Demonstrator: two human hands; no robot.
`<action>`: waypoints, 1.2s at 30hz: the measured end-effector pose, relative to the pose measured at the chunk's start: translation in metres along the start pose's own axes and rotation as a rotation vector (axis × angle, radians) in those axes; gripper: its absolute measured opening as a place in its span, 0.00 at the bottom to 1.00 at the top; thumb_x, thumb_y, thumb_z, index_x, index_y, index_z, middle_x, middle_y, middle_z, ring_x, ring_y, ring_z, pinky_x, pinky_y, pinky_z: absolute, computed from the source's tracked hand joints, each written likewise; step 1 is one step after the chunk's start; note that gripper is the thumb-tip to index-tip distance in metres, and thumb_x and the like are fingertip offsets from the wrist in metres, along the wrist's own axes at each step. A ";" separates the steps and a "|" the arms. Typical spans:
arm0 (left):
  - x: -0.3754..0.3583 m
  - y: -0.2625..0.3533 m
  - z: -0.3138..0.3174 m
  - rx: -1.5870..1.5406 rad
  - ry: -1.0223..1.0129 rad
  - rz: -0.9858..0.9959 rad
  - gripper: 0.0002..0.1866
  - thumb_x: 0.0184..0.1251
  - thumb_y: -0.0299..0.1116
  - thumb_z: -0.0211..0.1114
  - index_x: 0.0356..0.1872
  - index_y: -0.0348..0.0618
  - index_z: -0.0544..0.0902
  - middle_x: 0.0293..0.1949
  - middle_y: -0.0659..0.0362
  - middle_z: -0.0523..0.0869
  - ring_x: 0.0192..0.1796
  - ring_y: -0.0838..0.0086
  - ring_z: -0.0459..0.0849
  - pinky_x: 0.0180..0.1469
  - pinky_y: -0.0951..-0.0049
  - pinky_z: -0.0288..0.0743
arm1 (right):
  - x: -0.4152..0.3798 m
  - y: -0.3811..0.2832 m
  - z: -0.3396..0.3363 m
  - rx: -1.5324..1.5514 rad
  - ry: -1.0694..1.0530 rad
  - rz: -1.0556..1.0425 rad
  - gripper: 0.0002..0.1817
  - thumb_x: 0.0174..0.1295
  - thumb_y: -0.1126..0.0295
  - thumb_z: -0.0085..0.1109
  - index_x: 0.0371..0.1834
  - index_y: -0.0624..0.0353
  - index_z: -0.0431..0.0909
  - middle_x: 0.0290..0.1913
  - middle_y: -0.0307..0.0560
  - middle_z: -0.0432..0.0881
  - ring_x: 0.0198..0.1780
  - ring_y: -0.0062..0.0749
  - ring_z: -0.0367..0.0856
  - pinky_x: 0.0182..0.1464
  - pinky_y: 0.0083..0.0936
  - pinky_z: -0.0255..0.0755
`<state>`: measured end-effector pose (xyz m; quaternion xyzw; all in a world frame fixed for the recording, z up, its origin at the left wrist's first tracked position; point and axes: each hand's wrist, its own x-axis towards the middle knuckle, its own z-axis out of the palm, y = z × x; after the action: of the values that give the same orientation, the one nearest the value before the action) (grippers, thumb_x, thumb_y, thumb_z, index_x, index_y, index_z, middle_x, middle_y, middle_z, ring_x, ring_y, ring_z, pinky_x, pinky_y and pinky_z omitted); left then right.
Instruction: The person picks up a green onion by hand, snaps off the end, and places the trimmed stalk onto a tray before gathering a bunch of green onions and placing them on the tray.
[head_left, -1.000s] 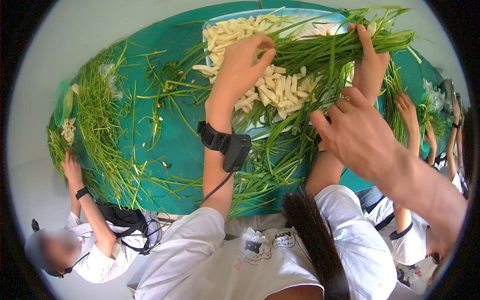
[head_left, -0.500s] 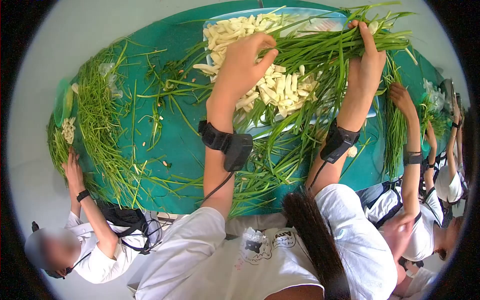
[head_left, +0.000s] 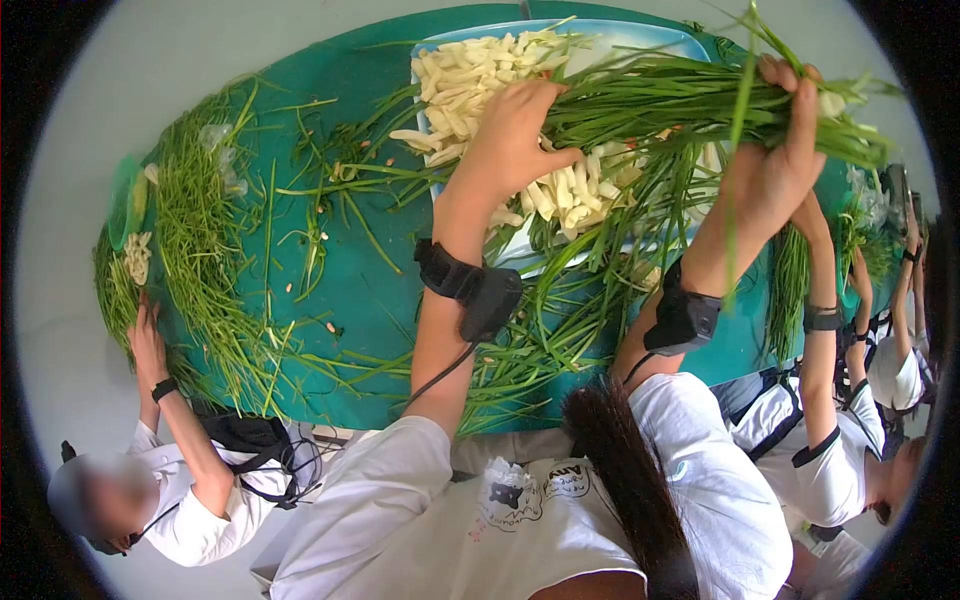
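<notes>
My right hand (head_left: 785, 150) is closed round a thick bunch of long green chive-like stalks (head_left: 660, 105), gripping near their pale ends at the right. The bunch lies sideways over a white tray with a blue rim (head_left: 640, 28). My left hand (head_left: 515, 140) is at the bunch's left end, thumb and fingers apart around the leaf tips. Many pale, peeled-looking pieces (head_left: 465, 75) fill the left part of the tray, some under my left hand. Loose green stalks (head_left: 570, 310) hang over the tray's near edge onto the green table (head_left: 365, 290).
Long green stalks (head_left: 200, 230) are heaped on the left side of the table. A person's hand (head_left: 147, 340) works there beside a small pile of pale pieces (head_left: 137, 257). Other people's arms (head_left: 822, 290) reach in at the right, close to my right forearm. Black devices are strapped to both my forearms.
My right hand has moved right and slightly down with the bunch, uncovering more of the tray. My left hand has shifted a little right and down.
</notes>
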<state>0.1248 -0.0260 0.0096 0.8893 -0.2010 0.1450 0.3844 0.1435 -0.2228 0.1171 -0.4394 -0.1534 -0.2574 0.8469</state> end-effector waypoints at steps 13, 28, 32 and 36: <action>-0.001 -0.009 -0.014 -0.146 -0.015 -0.090 0.27 0.46 0.36 0.72 0.50 0.37 0.77 0.48 0.48 0.81 0.52 0.57 0.78 0.56 0.65 0.70 | 0.019 -0.026 -0.041 -0.118 0.297 -0.188 0.15 0.69 0.61 0.45 0.42 0.63 0.73 0.43 0.49 0.75 0.54 0.44 0.70 0.62 0.45 0.62; -0.005 -0.019 -0.006 -0.152 0.066 -0.051 0.21 0.50 0.38 0.70 0.44 0.38 0.78 0.41 0.49 0.82 0.48 0.55 0.77 0.51 0.62 0.69 | 0.029 -0.053 -0.090 0.412 -0.161 -0.003 0.17 0.67 0.58 0.47 0.39 0.62 0.76 0.42 0.52 0.76 0.48 0.45 0.73 0.54 0.43 0.67; 0.000 -0.008 -0.015 -0.095 0.023 -0.004 0.21 0.51 0.37 0.70 0.44 0.37 0.78 0.42 0.49 0.82 0.49 0.56 0.77 0.51 0.63 0.70 | 0.014 -0.042 -0.056 -0.166 0.221 -0.247 0.15 0.67 0.59 0.48 0.38 0.61 0.76 0.41 0.50 0.76 0.48 0.43 0.73 0.55 0.42 0.66; 0.001 -0.006 -0.014 -0.098 0.013 -0.090 0.22 0.51 0.38 0.70 0.44 0.36 0.78 0.42 0.49 0.82 0.49 0.56 0.78 0.52 0.63 0.70 | 0.020 -0.037 -0.059 0.028 0.218 -0.241 0.14 0.69 0.66 0.42 0.44 0.66 0.72 0.47 0.59 0.73 0.52 0.49 0.71 0.60 0.45 0.66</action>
<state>0.1264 -0.0122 0.0156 0.8767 -0.1649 0.1234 0.4348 0.1401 -0.2952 0.1182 -0.3753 -0.1158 -0.4010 0.8276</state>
